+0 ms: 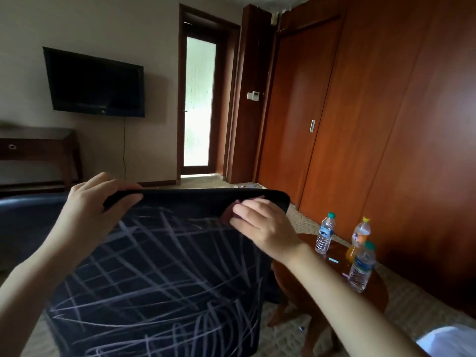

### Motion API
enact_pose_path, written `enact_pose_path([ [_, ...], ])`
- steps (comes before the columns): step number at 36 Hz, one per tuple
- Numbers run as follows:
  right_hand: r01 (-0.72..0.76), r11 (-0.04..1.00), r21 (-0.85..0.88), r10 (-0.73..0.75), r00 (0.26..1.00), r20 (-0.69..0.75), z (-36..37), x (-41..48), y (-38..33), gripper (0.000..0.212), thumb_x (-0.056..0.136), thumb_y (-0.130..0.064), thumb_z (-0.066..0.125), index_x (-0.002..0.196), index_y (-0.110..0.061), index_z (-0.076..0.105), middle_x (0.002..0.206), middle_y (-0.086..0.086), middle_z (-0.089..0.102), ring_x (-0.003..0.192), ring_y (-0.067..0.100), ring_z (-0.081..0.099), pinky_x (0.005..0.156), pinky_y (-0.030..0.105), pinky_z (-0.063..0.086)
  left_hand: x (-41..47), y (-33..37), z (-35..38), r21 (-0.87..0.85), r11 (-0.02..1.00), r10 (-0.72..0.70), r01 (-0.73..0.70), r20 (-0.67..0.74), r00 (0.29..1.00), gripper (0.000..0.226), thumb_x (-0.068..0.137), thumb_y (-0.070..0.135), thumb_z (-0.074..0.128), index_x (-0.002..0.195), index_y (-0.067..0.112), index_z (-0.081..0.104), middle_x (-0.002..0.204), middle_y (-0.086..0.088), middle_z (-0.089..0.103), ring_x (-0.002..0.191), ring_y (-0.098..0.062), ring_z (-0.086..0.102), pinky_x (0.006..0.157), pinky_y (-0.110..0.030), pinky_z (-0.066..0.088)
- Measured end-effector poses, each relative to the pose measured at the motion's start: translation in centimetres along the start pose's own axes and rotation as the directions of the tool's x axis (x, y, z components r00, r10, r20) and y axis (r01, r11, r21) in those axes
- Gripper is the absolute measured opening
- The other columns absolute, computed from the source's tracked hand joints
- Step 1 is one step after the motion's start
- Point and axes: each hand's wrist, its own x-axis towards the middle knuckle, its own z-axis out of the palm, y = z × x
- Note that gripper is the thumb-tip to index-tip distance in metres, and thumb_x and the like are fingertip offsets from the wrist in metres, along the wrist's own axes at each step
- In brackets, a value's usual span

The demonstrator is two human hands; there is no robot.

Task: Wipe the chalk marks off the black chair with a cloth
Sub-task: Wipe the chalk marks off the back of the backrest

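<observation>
The black chair (159,274) fills the lower middle of the head view, its back facing me and crossed by many pale chalk lines. A strip near the top edge looks free of marks. My left hand (95,204) grips the chair's top left corner, thumb in front and fingers curled over the rim. My right hand (262,225) presses a small reddish cloth (229,215) against the upper right of the chair back, fingers curled round it. Most of the cloth is hidden under that hand.
A round wooden table (334,292) stands right of the chair with three plastic bottles (360,264) and small chalk pieces (333,260) on it. Wooden wardrobe doors line the right wall. A wall TV and a glass door lie ahead.
</observation>
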Motion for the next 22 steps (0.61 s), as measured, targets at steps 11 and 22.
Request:
enact_pose_path([
  [11, -0.396, 0.891, -0.220, 0.451, 0.821, 0.350, -4.1, -11.3, 4.5, 0.035, 0.060, 0.015, 0.075, 0.085, -0.008, 0.075, 0.097, 0.008, 0.069, 0.094, 0.023, 0.053, 0.078, 0.036, 0.052, 0.0, -1.3, 0.5, 0.060, 0.995, 0.087, -0.084, -0.054, 0.995, 0.022, 0.094, 0.028, 0.060, 0.098, 0.009, 0.072, 0.085, -0.004, 0.061, 0.076, -0.022, 0.058, 0.077, -0.019, 0.041],
  [22, 0.050, 0.990, -0.129, -0.035, 0.992, 0.117, -4.7, -2.5, 3.2, 0.023, 0.093, 0.000, 0.058, 0.109, -0.008, 0.072, 0.113, 0.004, 0.053, 0.101, 0.022, 0.054, 0.086, 0.033, 0.047, 2.2, 3.2, 1.6, 0.308, 0.948, 0.057, -0.076, 0.072, 0.996, 0.045, 0.091, 0.052, 0.042, 0.100, 0.019, 0.071, 0.094, -0.001, 0.065, 0.088, -0.026, 0.060, 0.087, -0.053, 0.044],
])
